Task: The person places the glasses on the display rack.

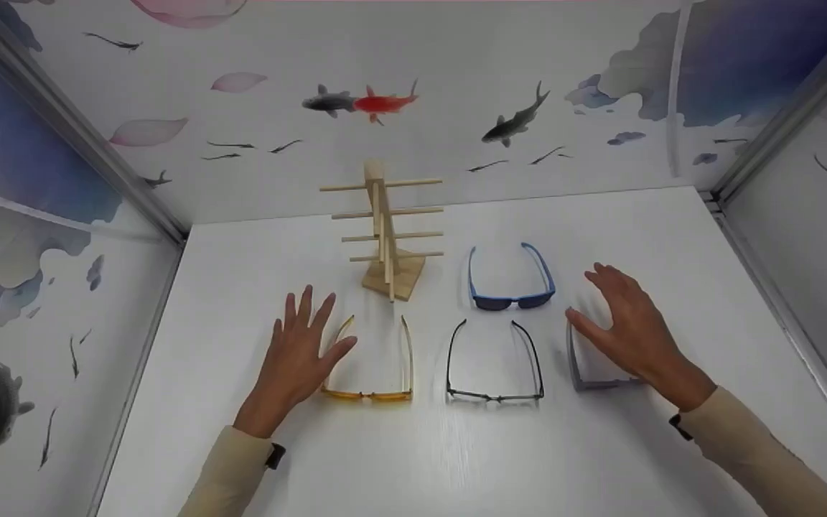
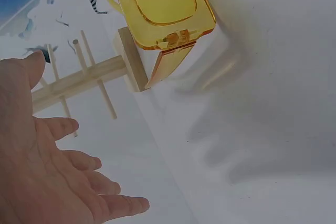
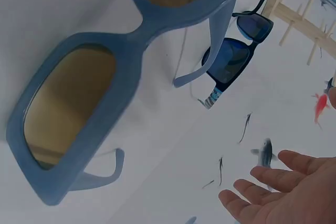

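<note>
Four pairs of glasses lie on the white table with their arms unfolded. My left hand (image 1: 297, 362), fingers spread, is over the left side of the yellow glasses (image 1: 367, 396) and holds nothing. My right hand (image 1: 632, 330), fingers extended, is over the grey-blue glasses (image 1: 596, 385) and partly hides them; the right wrist view shows their broad frame (image 3: 128, 56) beside the hand. Between the hands are thin black-framed glasses (image 1: 496, 397). Blue sunglasses (image 1: 512, 302) lie behind those. A wooden stand (image 1: 393, 276) with several crossbars stands behind the yellow glasses, its bars bare.
Printed panels (image 1: 449, 143) with fish and petals rise at the back and on both sides of the table (image 1: 413, 467). Metal edge strips (image 1: 137, 373) run along the left and right sides. A dark band is on each wrist.
</note>
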Demonstrator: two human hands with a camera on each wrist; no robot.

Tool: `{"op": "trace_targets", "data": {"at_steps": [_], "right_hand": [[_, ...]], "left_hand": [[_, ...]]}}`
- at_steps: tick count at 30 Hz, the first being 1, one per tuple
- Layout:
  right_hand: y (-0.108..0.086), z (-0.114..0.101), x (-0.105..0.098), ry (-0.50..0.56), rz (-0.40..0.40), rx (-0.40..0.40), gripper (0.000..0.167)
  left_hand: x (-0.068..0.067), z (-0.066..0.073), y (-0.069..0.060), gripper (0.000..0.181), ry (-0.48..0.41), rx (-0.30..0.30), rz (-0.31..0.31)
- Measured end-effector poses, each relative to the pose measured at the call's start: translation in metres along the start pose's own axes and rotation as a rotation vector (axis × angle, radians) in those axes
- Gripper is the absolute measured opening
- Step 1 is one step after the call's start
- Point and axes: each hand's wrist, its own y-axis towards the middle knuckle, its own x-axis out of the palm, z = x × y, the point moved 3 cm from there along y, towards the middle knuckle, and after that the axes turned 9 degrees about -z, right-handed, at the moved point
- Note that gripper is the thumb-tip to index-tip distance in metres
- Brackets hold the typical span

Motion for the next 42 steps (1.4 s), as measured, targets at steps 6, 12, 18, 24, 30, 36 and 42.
{"op": "trace_targets", "data": {"at_steps": [6,12,18,24,30,36,42], "right_hand": [[0.001,-0.011,0.01,0.018,-0.009,-0.027,0.064],[0.004,-0.02,0.021,0.058,-0.058,0.0,0.06],[0.006,-0.03,0.033,0.121,-0.106,-0.001,0.058],[0.008,-0.044,0.042,0.161,-0.136,-0.03,0.053],[0.012,-0.058,0.051,0.174,-0.152,-0.07,0.046],[0.015,-0.073,0.061,0.245,-0.188,-0.083,0.038],[0.018,-0.093,0.072,0.347,-0.269,-0.084,0.032]], "left_hand": [[0.002,-0.001,-0.006,0.088,-0.036,-0.02,-0.003],[0.004,-0.004,-0.01,0.09,-0.08,-0.025,-0.016],[0.008,-0.008,-0.018,0.082,-0.104,-0.021,0.032],[0.01,-0.01,-0.026,0.064,-0.136,-0.001,0.097],[0.015,-0.014,-0.031,0.055,-0.19,-0.014,0.098],[0.02,-0.017,-0.035,0.047,-0.297,-0.034,0.084],[0.026,-0.021,-0.037,0.039,-0.368,-0.016,0.095]]}}
